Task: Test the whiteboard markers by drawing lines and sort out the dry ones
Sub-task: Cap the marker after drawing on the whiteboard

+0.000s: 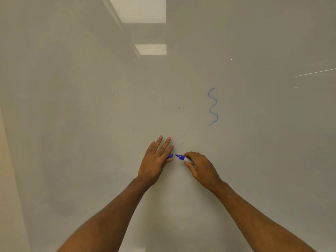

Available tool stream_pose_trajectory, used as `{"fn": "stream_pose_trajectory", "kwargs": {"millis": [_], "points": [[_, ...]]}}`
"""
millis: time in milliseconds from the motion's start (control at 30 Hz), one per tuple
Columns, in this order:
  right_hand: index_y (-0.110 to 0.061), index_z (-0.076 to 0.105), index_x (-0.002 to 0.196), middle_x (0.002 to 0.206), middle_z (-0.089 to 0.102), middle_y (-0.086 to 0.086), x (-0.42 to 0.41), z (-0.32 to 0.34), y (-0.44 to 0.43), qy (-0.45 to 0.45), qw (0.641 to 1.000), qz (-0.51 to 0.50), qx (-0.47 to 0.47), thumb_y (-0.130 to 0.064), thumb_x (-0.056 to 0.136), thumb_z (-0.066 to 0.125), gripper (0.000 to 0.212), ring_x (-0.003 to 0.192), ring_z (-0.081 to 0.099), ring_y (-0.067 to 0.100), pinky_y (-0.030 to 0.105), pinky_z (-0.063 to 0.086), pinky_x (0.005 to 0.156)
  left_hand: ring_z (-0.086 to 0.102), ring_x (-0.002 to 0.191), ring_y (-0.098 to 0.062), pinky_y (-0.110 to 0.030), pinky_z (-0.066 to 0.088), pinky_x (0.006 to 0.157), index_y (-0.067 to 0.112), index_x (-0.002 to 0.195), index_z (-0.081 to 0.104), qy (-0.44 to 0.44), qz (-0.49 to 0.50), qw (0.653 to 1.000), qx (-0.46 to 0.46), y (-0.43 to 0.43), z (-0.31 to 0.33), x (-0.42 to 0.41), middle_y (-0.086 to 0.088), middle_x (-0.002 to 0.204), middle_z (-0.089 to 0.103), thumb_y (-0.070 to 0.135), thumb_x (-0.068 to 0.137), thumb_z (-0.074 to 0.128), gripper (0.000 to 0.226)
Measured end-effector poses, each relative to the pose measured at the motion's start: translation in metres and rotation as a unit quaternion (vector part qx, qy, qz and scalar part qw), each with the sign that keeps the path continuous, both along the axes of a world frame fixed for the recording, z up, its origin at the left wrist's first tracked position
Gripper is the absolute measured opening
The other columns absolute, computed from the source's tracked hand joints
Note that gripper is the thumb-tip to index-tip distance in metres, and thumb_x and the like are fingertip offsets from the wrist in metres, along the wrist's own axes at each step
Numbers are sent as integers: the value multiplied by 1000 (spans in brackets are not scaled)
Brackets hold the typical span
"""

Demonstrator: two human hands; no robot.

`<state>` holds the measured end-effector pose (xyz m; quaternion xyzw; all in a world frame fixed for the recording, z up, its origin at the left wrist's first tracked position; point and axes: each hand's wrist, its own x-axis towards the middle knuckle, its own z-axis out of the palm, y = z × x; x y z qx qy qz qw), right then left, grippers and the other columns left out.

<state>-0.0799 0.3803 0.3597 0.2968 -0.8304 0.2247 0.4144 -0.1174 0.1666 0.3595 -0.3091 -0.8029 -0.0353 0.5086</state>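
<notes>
Marker (183, 158): uncapped, blue tip bared, held low at mid-board, aimed at the cap and just short of it.
Cap (170, 156): blue, only its end seen.
Right hand (201, 166): fingers curled round the marker barrel.
Left hand (154, 160): outer fingers stretched straight; cap pinched by thumb and forefinger, as far as can be judged.
Squiggle (213, 106): blue wavy line, unbroken, up and right of the hands, well apart.
Board (91, 124): pale, glossy.
Risk: fingers may be inked if tip and cap mouth are badly lined up; the cap may be dropped from so light a pinch; a good marker could be dried out if left half-capped.
Hidden: barrel mostly covered by the right hand; most of the cap behind the left fingers; other markers and any sorting place not in view.
</notes>
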Motion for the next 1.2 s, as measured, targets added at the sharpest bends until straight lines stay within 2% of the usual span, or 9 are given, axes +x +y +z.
{"fn": "stream_pose_trajectory", "kwargs": {"millis": [233,333,433,500,567,633,700,833,1200], "points": [[-6,66,109,93,70,9,1,-4,-8,16,998,-1,54,-21,86,60,28,78,66,23,34,53,68,28,144,-32,-44,24,117,14,143,44,7,-26,999,-47,-2,-12,6,-10,153,37,38,101,35,49],[-9,67,107,94,70,7,4,-9,-11,23,997,-1,71,-20,86,60,25,80,65,22,34,52,69,35,141,-33,-44,29,114,17,141,44,3,-33,997,-67,-2,-21,10,-9,152,40,34,99,47,46],[-9,67,105,94,70,7,10,-15,-15,11,999,0,53,-19,88,58,22,82,64,22,32,50,71,58,119,-33,-45,50,91,16,129,59,2,-4,999,-44,2,-25,19,-8,133,60,27,84,74,49],[-8,67,102,92,69,7,14,-21,-16,2,999,-9,41,-18,87,57,21,81,63,23,32,49,70,66,97,-26,-39,51,75,15,125,64,-6,15,999,-42,5,-28,22,-3,112,70,27,78,80,51],[-7,68,101,91,69,8,18,-27,-16,-8,999,-21,32,-18,87,57,21,81,63,24,32,49,70,68,81,-21,-35,51,68,11,123,66,-14,33,997,-63,8,-33,24,-1,95,73,29,76,82,52],[-7,67,101,92,68,8,21,-34,-15,-20,999,-30,25,-17,87,57,20,82,63,24,32,48,71,69,74,-20,-33,53,65,8,116,69,-21,33,997,-66,12,-38,25,-2,88,74,29,72,85,51],[-6,67,102,93,68,9,25,-40,-15,-30,999,-33,13,-14,88,58,18,84,63,24,31,47,74,70,70,-20,-33,54,65,7,109,70,-30,14,998,-62,16,-44,27,-4,85,74,25,68,89,49],[-3,67,103,95,69,12,34,-49,-13,-51,998,-42,-23,-7,89,61,16,87,62,26,35,48,79,70,68,-20,-31,54,65,5,110,69,-51,-6,996,-71,24,-54,27,-6,86,74,19,61,93,56],[-5,66,110,98,69,12,64,-81,3,-149,981,-107,-65,-13,93,57,20,90,61,23,32,48,82,71,72,-24,-29,55,65,2,110,69,-91,-87,989,-78,49,-87,40,-11,92,74,11,53,96,64]]}}
